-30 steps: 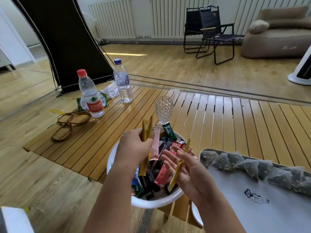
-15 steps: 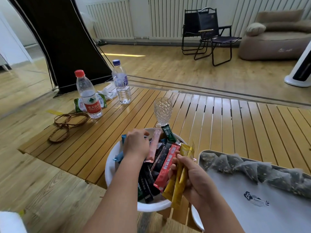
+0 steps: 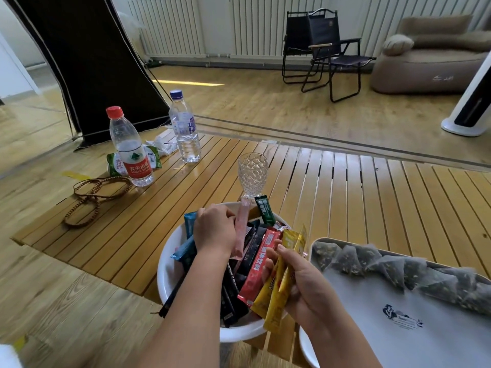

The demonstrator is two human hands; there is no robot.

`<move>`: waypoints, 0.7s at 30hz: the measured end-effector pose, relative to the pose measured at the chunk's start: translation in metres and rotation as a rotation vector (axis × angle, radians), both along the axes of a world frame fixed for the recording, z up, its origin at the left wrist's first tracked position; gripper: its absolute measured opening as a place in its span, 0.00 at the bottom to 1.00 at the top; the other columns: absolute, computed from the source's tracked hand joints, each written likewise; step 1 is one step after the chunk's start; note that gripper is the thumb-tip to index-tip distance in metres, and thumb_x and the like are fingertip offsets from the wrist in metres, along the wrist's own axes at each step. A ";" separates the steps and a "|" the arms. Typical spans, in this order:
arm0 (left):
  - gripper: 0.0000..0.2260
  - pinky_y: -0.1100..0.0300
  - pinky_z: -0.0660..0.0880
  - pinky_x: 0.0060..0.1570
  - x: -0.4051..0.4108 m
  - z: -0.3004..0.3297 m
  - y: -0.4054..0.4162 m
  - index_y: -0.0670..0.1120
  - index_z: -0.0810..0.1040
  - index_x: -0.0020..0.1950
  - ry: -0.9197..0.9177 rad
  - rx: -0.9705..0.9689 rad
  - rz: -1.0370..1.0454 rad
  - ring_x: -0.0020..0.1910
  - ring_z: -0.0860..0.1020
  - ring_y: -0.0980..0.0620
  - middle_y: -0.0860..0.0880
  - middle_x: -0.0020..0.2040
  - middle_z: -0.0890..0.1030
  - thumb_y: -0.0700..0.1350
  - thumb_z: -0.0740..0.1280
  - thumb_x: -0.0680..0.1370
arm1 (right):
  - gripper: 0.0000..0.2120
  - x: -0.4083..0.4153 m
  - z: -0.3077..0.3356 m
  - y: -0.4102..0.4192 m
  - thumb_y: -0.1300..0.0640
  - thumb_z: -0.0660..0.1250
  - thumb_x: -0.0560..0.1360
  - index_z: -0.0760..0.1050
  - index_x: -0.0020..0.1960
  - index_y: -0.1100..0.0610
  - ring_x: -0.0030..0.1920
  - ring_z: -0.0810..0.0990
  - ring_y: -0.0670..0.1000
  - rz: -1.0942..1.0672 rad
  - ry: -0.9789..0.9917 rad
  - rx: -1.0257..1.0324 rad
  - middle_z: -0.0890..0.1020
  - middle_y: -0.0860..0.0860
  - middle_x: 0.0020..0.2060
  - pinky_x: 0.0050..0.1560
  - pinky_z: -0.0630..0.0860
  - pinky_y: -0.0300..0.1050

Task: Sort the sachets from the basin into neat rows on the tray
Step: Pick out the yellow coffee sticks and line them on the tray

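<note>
**Yellow sachets in one hand, other hand down in the basin**

Right hand [image 3: 305,285] curled tight around a bunch of yellow sachets [image 3: 281,282], over the near right edge of the white basin [image 3: 166,277]. Long yellow packs, sticking out above and below the fingers.

Left hand [image 3: 214,231] down in the far left part of the basin, back of the hand up, fingers bent into the pile. A pink sachet [image 3: 241,229] just beside its fingers; cannot tell if held or only touched.

Lots more sachets in the basin: a red sachet [image 3: 259,266], black ones, a blue sachet [image 3: 183,251], and a dark green sachet [image 3: 264,209] poking up at the far side.

Grey tray [image 3: 398,338] to the right, just beside the basin. One row of see-through tea bags [image 3: 393,264] along its far edge.

Patterned glass [image 3: 252,173] standing upright right behind the basin. Far left on the wooden slat table [image 3: 345,187]: a red-capped water bottle [image 3: 130,152], a blue-capped water bottle [image 3: 184,128], and a brown bead string [image 3: 93,193] lying in loops.
</note>
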State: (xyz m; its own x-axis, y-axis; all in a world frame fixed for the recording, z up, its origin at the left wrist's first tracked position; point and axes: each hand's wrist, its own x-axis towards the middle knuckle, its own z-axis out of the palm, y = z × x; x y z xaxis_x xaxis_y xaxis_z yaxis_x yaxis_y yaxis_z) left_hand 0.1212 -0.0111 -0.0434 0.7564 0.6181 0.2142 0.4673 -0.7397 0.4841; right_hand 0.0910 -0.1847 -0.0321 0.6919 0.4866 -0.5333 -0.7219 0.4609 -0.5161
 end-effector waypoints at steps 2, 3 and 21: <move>0.08 0.55 0.72 0.49 0.000 0.003 0.000 0.44 0.83 0.51 -0.067 0.000 -0.002 0.52 0.74 0.47 0.46 0.52 0.80 0.44 0.65 0.79 | 0.20 0.000 0.001 0.000 0.59 0.67 0.76 0.72 0.65 0.67 0.34 0.82 0.52 -0.010 0.002 0.006 0.83 0.58 0.39 0.42 0.82 0.47; 0.08 0.56 0.72 0.47 -0.001 0.004 0.000 0.44 0.83 0.51 -0.092 0.000 -0.009 0.52 0.74 0.48 0.46 0.52 0.80 0.44 0.65 0.79 | 0.20 0.000 0.001 0.000 0.59 0.67 0.76 0.72 0.64 0.67 0.34 0.82 0.52 -0.014 0.004 0.005 0.83 0.58 0.39 0.42 0.82 0.47; 0.06 0.63 0.79 0.38 -0.020 0.079 -0.013 0.47 0.81 0.50 -0.785 -0.451 -0.223 0.40 0.83 0.55 0.51 0.42 0.84 0.47 0.70 0.76 | 0.13 0.006 0.015 -0.016 0.58 0.68 0.71 0.81 0.53 0.62 0.35 0.84 0.51 -0.089 -0.055 0.179 0.84 0.57 0.40 0.37 0.83 0.46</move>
